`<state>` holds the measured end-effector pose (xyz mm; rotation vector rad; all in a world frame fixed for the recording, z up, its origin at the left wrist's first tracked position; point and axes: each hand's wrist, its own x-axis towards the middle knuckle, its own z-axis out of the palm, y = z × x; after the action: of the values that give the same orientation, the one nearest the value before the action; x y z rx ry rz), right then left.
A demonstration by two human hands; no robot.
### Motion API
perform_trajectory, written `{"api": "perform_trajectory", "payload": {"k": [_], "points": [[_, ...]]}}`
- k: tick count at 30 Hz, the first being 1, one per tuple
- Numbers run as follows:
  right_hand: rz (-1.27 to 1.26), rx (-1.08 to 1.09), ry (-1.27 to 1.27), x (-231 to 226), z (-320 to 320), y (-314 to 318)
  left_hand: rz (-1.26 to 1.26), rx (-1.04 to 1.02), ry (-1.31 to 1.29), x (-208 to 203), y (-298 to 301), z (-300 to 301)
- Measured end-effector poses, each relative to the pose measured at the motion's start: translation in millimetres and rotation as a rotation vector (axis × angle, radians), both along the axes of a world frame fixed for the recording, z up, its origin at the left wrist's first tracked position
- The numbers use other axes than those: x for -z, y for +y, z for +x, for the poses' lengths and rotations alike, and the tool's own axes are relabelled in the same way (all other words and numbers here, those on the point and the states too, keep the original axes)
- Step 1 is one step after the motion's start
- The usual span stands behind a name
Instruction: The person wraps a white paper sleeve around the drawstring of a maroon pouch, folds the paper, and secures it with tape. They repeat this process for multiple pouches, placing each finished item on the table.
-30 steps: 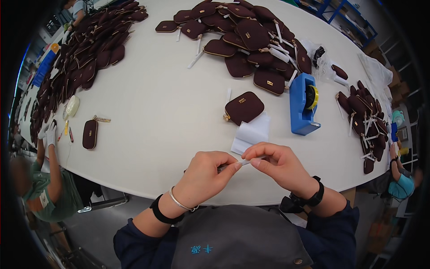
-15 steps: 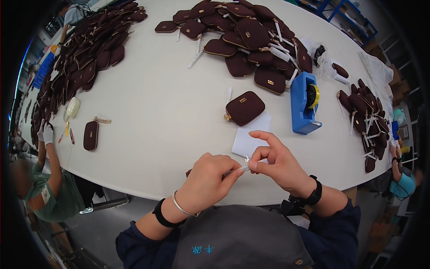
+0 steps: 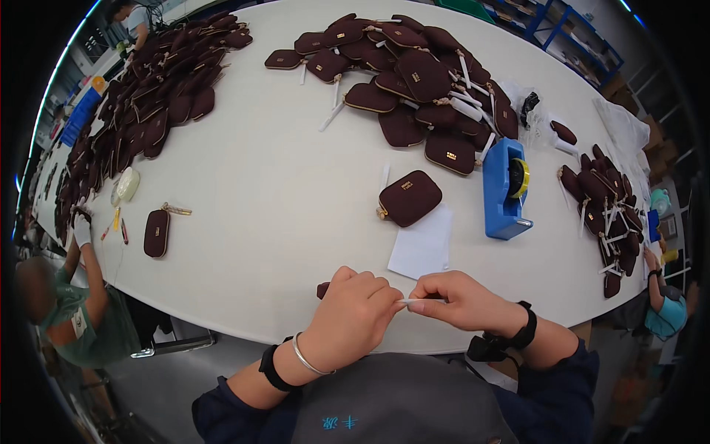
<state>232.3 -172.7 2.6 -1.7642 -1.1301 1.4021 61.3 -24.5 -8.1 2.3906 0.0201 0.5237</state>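
Observation:
My left hand (image 3: 356, 309) pinches one end of a thin white paper roll (image 3: 405, 301) close to the near edge of the table. My right hand (image 3: 460, 300) is closed on the roll's other end, thumb and fingers pressed together. From behind my left hand peeks a dark maroon pouch (image 3: 323, 289), mostly hidden; whether it is joined to the roll I cannot tell. Beyond my hands lie white paper sheets (image 3: 418, 248), and a maroon zip pouch (image 3: 410, 198) rests partly on them. A blue tape dispenser (image 3: 503, 196) with yellow tape stands to their right.
Maroon pouches with white-wrapped straps are heaped at the far middle (image 3: 421, 78) and at the right (image 3: 603, 192). Another big heap (image 3: 148, 111) fills the left side. A single pouch (image 3: 156, 234) lies left. Co-workers (image 3: 81, 307) sit at both ends of the table.
My right forefinger, raised before, has come down onto the white roll. The bit of clear tape at my right fingertips no longer shows. The view has shifted slightly.

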Motion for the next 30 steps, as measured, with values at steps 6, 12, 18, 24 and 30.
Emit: {"api": "perform_trajectory", "payload": {"k": [6, 12, 18, 24, 30], "points": [[0.357, 0.017, -0.364, 1, -2, 0, -0.14, -0.024, 0.034, 0, 7, -2], [0.711, -0.114, -0.909, -7, -11, 4, -0.19, -0.035, 0.047, -3, 6, -1], [0.377, 0.036, -0.339, -5, -6, 3, -0.069, -0.05, -0.018, 0, 4, -2], [0.298, 0.339, 0.085, 21, 8, 4, -0.462, -0.047, 0.146, -8, 12, -7], [0.45, -0.059, -0.143, 12, -37, 27, -0.66, 0.029, -0.005, -11, 10, 10]]}}
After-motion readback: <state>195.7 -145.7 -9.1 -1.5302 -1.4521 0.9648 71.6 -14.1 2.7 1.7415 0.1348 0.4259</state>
